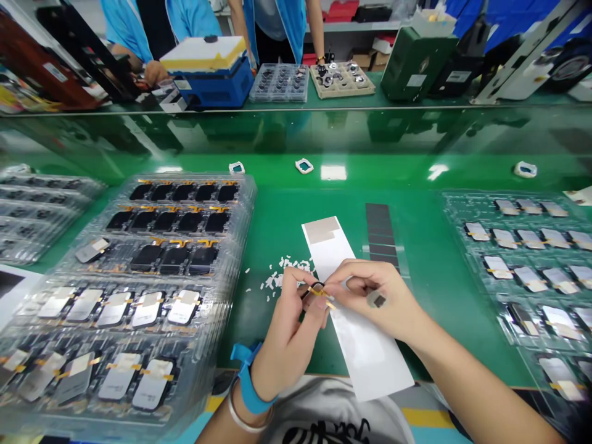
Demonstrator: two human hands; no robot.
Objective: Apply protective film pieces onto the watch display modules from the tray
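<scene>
My left hand point(291, 333), with a blue wrist strap point(252, 382), pinches a small screen module point(318, 287) with a dark edge and an orange flex cable. The fingertips of my right hand point(393, 302) are closed against the module's right side, by the cable. A grey stick-like tool point(377, 300) with a dark end pokes out of the right palm; its tip is hidden. Beneath both hands lies a long white backing sheet point(370, 357) with a grey patch at its far end. Small white scraps point(277, 277) are scattered left of it.
Stacked clear trays point(222, 296) of screen modules stand at left, another tray point(472, 271) at right. A dark strip point(382, 231) lies beyond my right hand. Small white-rimmed pieces point(304, 166) rest farther back. Behind a low ledge, two people in blue work near a blue box point(213, 80).
</scene>
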